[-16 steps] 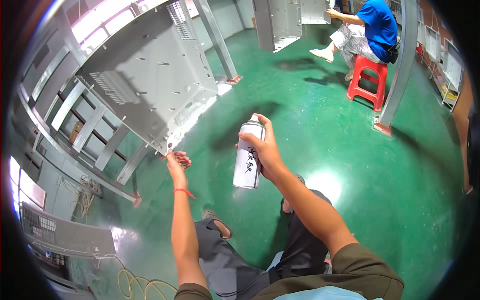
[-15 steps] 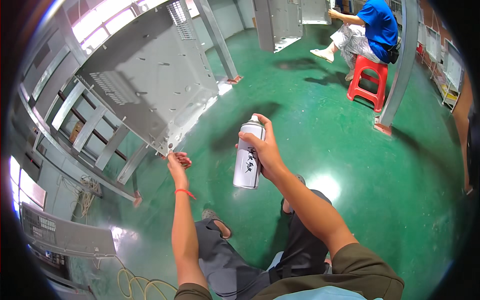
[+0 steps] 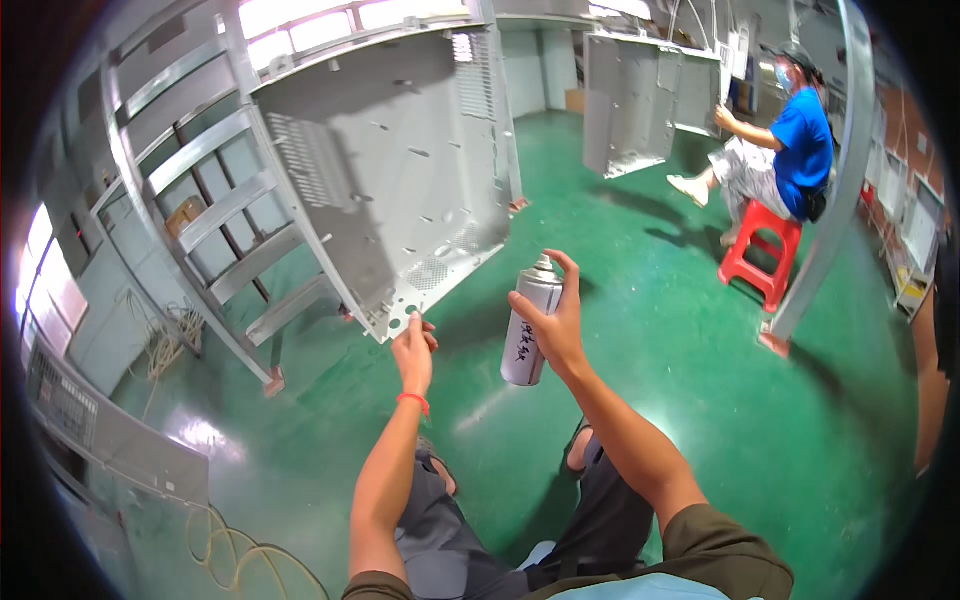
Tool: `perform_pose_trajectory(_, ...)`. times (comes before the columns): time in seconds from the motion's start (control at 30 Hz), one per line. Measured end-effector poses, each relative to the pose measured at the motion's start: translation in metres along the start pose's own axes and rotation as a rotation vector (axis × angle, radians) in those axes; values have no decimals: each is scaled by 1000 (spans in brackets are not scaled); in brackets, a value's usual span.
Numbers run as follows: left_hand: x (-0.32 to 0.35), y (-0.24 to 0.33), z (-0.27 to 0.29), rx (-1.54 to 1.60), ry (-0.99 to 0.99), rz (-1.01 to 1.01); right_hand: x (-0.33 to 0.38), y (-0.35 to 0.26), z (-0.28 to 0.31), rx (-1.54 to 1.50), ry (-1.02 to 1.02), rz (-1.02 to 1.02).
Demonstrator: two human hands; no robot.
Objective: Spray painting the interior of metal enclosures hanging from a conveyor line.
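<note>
A large grey sheet-metal housing [image 3: 370, 170] with vent slots and round holes hangs in front of me, open side toward me. At its lower edge, beside the round holes, my left hand [image 3: 411, 358] is closed with the fingertips on the metal rim; a red cord circles that wrist. To the right, my right hand [image 3: 556, 325] grips a white spray can [image 3: 524, 345] with dark handwriting, held nearly upright. My index finger rests on the can's nozzle at the top, and the thumb lies across its upper side. The can is apart from the housing.
A person in blue [image 3: 803, 140] sits on a red stool [image 3: 762, 255] by a grey post [image 3: 835, 190], facing another hanging housing [image 3: 630, 105]. A metal rack [image 3: 222, 205] stands at left, above a loose yellow hose [image 3: 235, 550]. The floor [image 3: 620, 250] is green.
The view has tilted upward and turned, showing more of the housing and the seated person. My left hand stays at the housing's lower edge. The spray can remains in my right hand.
</note>
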State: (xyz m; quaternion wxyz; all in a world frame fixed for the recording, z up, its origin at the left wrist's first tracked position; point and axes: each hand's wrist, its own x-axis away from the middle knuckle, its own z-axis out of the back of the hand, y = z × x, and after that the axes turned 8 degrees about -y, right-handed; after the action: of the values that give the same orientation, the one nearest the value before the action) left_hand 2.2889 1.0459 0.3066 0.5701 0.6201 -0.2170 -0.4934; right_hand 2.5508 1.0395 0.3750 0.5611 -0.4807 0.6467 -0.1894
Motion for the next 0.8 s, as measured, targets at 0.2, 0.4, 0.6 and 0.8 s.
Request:
perform_pose_trajectory(0.2, -5, 9, -16, 97, 18, 53, -60, -38, -44, 148, -125, 262)
perform_pose_trajectory(0.4, -3, 17, -29, 268, 134, 46, -151, -66, -61, 519, 28, 853)
perform_pose_trajectory(0.6, -11, 10, -31, 348, 143, 110, -201, -91, -54, 734, 55, 968)
perform_pose_trajectory(0.8, -12, 12, -31, 330, 92, 135, -204, -85, -40, 672, 221, 1095)
